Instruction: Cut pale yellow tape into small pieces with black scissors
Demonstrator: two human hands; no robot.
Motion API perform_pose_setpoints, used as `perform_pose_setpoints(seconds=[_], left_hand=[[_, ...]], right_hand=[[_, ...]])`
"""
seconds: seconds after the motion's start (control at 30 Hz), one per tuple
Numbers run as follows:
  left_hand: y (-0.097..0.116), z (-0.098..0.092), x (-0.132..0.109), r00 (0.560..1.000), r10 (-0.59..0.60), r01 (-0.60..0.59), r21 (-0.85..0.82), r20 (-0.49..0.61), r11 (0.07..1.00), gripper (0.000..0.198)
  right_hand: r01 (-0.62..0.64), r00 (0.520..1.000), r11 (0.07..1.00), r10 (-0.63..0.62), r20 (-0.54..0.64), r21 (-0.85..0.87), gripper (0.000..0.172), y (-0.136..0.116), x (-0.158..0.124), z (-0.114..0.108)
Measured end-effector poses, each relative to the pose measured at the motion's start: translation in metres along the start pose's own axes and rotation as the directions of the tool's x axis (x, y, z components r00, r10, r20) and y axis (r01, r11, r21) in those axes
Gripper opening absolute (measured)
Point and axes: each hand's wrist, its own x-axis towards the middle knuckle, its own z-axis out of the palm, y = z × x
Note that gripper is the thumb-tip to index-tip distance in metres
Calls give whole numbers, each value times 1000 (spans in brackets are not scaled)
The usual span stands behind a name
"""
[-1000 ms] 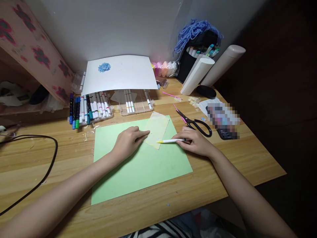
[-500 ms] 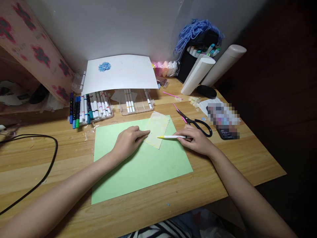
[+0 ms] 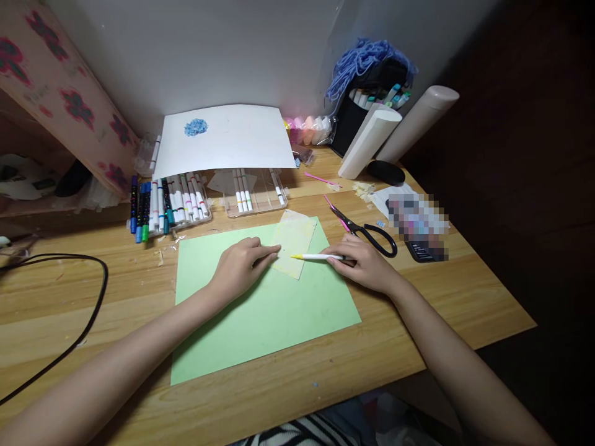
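Note:
A light green sheet (image 3: 260,310) lies flat on the wooden desk (image 3: 116,297). A small pale yellow paper piece (image 3: 297,235) rests on its far right part. My left hand (image 3: 244,263) lies on the green sheet, its fingertips pressing the yellow piece's left edge. My right hand (image 3: 362,265) is closed round a white marker with a yellow tip (image 3: 316,256), which lies nearly level with its tip on the yellow piece.
Black scissors (image 3: 367,232) lie just beyond my right hand. Trays of markers (image 3: 171,201) sit behind the green sheet under a white sheet with a blue blot (image 3: 223,139). A black cable (image 3: 69,310) loops at left. Two pale tubes (image 3: 372,139) and a marker case stand back right.
The marker tip has moved up and left across the yellow piece, and my right hand shifted slightly left with it. My left hand has stayed put.

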Motion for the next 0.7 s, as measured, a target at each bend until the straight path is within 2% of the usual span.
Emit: perform_pose_setpoints(seconds=[0.13,0.27,0.37,0.5,0.6,0.63,0.7], left_hand=[[2,-2,0,1000,10,-10,-4,13,1000,39],[2,-3,-1,999,43,-44,22,12,999,51],[0,-1,-2,999,43,-43,8,-9,999,45],[-2,2,-4,997,60,-62,-43,-58,997,34],[0,-2,-4,996,51,-63,-190,-66,980,31],[2,-5,-4,999,14,-27,-291,-49,956,31],[7,-13,-4,990,-140,127,-506,12,853,33]], right_hand=[[19,999,999,-21,39,44,19,-2,-1,-1],[-26,1000,998,26,-10,57,19,1,-3,-3],[-79,989,994,88,-121,78,18,6,-3,-3],[-190,917,972,225,-330,136,19,11,-3,-2],[-209,876,956,277,-395,205,19,14,-3,-2],[-212,866,949,293,-406,233,20,15,-3,-3],[-220,843,929,335,-422,299,21,16,-4,-4]])
